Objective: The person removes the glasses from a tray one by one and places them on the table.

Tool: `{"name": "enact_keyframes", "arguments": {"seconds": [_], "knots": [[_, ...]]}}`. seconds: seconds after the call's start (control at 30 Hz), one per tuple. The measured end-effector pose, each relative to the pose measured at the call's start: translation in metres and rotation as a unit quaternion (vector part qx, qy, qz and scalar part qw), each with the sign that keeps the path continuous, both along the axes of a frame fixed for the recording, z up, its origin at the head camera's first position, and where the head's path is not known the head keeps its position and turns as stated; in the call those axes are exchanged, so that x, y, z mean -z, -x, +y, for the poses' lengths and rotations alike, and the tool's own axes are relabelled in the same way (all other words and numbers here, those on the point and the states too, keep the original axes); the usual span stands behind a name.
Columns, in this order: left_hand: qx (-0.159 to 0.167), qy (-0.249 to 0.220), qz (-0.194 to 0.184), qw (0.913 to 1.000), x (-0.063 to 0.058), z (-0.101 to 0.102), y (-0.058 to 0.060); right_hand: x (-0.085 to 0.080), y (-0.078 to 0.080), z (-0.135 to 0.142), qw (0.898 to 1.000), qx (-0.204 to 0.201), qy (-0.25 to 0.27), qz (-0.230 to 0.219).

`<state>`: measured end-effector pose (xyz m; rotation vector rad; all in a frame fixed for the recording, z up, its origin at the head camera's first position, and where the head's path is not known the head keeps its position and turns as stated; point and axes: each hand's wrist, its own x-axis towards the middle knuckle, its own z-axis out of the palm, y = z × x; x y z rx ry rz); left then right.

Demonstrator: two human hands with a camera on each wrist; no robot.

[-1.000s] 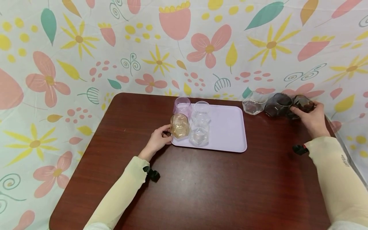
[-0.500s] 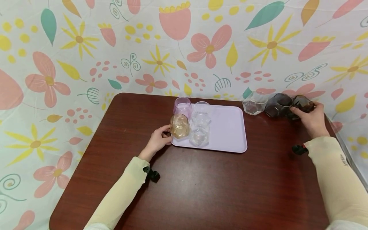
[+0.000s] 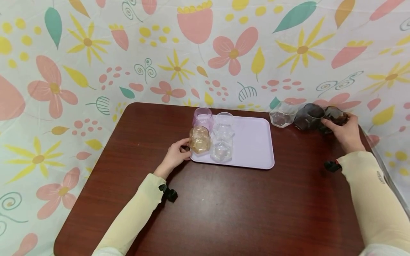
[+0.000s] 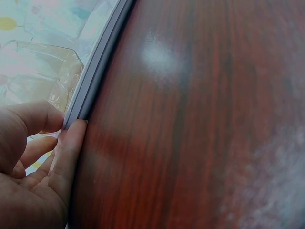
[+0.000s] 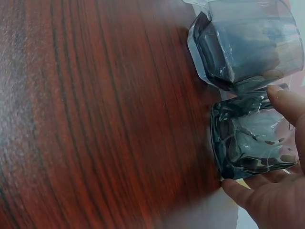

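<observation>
My left hand (image 3: 174,155) is at the left front corner of a pale lilac tray (image 3: 253,142), its fingertips pinching the edge in the left wrist view. Right beside those fingers an amber glass (image 3: 200,140) stands on the tray. A pinkish-purple glass (image 3: 203,118) and two clear glasses, a rear one (image 3: 224,122) and a front one (image 3: 221,149), stand close by it. At the table's far right my right hand (image 3: 347,133) grips a dark faceted glass (image 5: 252,136), thumb on one side and fingers on the other. Next to it stands a dark grey glass (image 5: 248,43).
Left of the dark grey glass stands another clear glass (image 3: 282,115) at the back edge of the brown wooden table (image 3: 224,206). Behind the table hangs a flower-patterned cloth (image 3: 128,53). The tray's right half shows bare lilac surface.
</observation>
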<state>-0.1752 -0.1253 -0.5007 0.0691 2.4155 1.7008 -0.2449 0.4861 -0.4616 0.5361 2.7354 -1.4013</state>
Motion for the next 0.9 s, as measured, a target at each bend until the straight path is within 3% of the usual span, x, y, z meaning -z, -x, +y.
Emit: {"name": "enact_keyframes", "arguments": {"seconds": [0.4,0.9], "knots": [[-0.004,-0.007,-0.001,1.0,0.001,0.002,-0.001,-0.004,-0.013,-0.006,1.0,0.018,-0.012,0.013],[-0.005,-0.016,-0.001,0.9999,-0.002,0.002,-0.002,-0.019,-0.038,-0.014,0.997,0.058,0.018,0.046]]}}
